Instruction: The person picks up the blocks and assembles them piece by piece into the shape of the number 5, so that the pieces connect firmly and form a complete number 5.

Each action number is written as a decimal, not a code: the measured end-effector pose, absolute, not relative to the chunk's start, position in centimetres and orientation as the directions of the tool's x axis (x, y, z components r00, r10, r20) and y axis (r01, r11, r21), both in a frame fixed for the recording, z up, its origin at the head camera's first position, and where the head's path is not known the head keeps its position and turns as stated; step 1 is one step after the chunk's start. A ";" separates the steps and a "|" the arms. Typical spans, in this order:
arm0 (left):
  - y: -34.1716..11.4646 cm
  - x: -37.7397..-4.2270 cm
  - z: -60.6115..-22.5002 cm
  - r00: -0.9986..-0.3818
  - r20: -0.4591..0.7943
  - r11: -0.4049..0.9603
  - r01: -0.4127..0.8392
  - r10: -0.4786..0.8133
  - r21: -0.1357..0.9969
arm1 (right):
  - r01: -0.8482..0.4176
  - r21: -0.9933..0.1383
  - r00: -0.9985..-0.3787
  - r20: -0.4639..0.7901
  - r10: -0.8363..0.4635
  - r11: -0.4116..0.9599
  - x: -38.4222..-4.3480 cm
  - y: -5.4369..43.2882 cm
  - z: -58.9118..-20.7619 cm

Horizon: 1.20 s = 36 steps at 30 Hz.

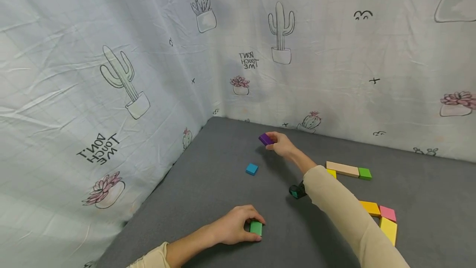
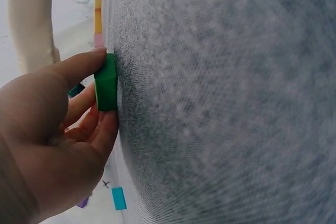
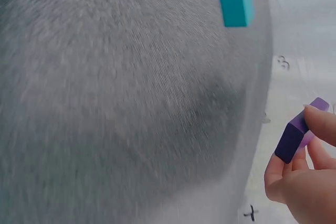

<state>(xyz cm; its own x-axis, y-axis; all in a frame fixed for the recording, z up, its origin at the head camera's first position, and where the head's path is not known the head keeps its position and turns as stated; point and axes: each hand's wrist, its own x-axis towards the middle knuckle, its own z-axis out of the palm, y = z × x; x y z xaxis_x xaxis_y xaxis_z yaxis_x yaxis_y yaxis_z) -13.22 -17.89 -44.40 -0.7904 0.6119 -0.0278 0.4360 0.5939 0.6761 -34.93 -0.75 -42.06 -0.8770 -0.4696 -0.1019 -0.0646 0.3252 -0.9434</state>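
My left hand (image 1: 235, 225) pinches a green block (image 1: 256, 227) between thumb and fingers, low at the grey tabletop near the front. In the left wrist view the green block (image 2: 106, 83) shows its long side against the cloth surface. Farther back, my right hand (image 1: 282, 144) holds a purple block (image 1: 265, 139) by its end, with a shadow on the table beneath. The right wrist view has this purple block (image 3: 299, 129) tilted between thumb and fingers. Between the two hands a blue block (image 1: 251, 169) lies on the table.
To the right lie a long beige block (image 1: 342, 168) touching a bright green one (image 1: 365, 173), and a yellow block partly behind the sleeve. Nearer are orange, pink (image 1: 388, 213) and yellow (image 1: 388, 230) blocks. A dark object (image 1: 297, 191) sits beside the right forearm. Printed curtains (image 1: 327, 53) border the table.
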 end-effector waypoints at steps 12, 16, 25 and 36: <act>-17.5 -12.8 -44.6 -0.786 -0.046 0.587 0.420 0.617 0.692 | -0.072 -0.965 -0.874 -0.060 -0.482 0.250 -33.2 3.8 -40.0; -17.5 -12.8 -44.4 -0.789 -0.060 0.590 0.404 0.611 0.699 | -0.080 -0.967 -0.870 -0.051 -0.491 0.241 -32.2 5.5 -39.7; -17.5 -12.8 -44.7 -0.790 -0.042 0.592 0.421 0.612 0.687 | -0.153 -0.954 -0.835 -0.015 -0.550 0.258 -29.1 9.7 -39.5; -17.6 -13.1 -44.2 -0.805 -0.044 0.591 0.396 0.592 0.703 | -0.389 -0.857 -0.761 0.094 -0.642 0.337 -25.3 14.3 -39.9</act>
